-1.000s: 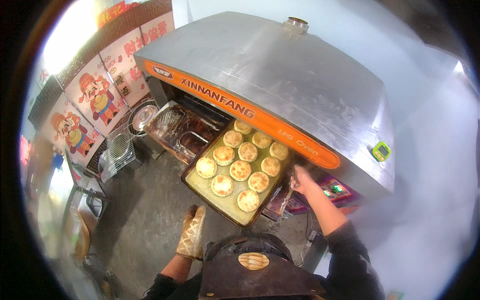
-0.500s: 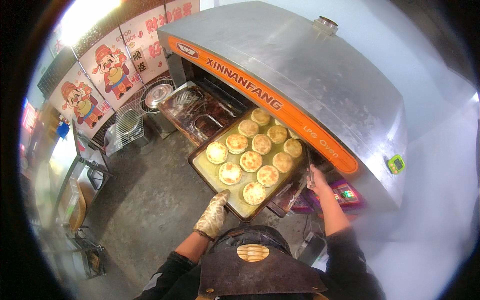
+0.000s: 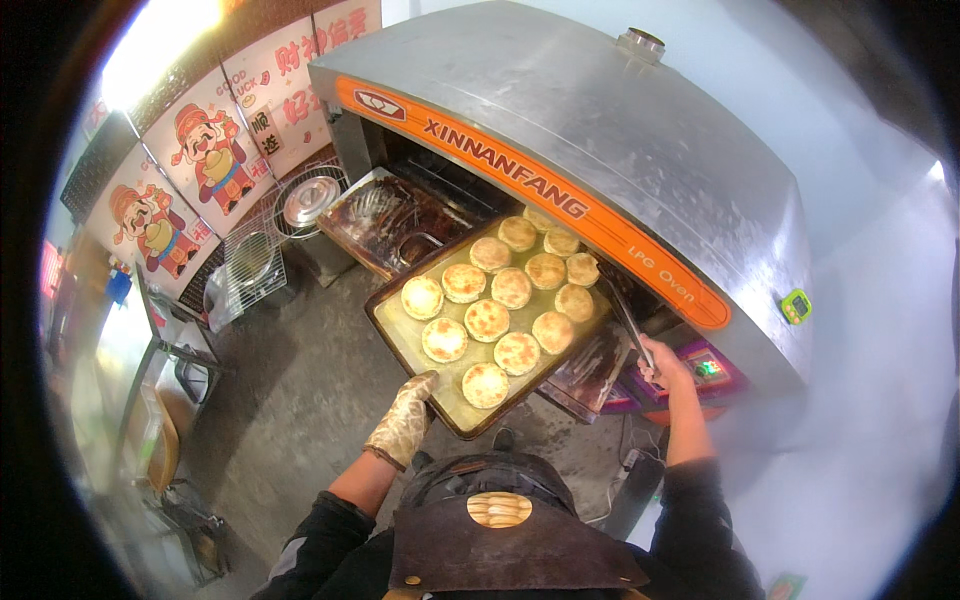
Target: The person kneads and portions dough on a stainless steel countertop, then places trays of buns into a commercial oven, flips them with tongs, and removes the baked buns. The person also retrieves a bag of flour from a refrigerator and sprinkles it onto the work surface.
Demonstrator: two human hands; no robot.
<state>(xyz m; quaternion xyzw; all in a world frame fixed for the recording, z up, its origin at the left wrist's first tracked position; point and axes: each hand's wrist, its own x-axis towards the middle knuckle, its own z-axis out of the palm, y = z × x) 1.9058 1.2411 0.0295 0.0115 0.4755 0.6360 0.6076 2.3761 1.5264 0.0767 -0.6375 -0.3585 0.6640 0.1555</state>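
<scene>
A dark-rimmed baking tray (image 3: 405,362) lined with yellowish paper slants partly out of the oven (image 3: 560,110). Rows of round, flat breads (image 3: 487,320) lie on it, browned in spots; the farthest ones sit under the oven's front edge. My left hand (image 3: 405,415), in a patterned oven mitt, is closed on the tray's near edge by its front left corner. In my bare right hand (image 3: 665,365) is a pair of long metal tongs (image 3: 628,315), whose tip points to the tray's far right side by the oven mouth. Whether the tips touch a bread is unclear.
Left of the tray, a stained metal plate with a handle (image 3: 395,215) juts from the oven. A lidded pot (image 3: 311,200) and a wire rack (image 3: 255,262) stand beyond it. A green timer (image 3: 796,306) is on the oven's right side. At far left stands a shelved metal table (image 3: 150,370).
The tray with its breads has come slightly farther out of the oven, toward the left, with my mitted hand on it. My right hand and the tongs have shifted a little right.
</scene>
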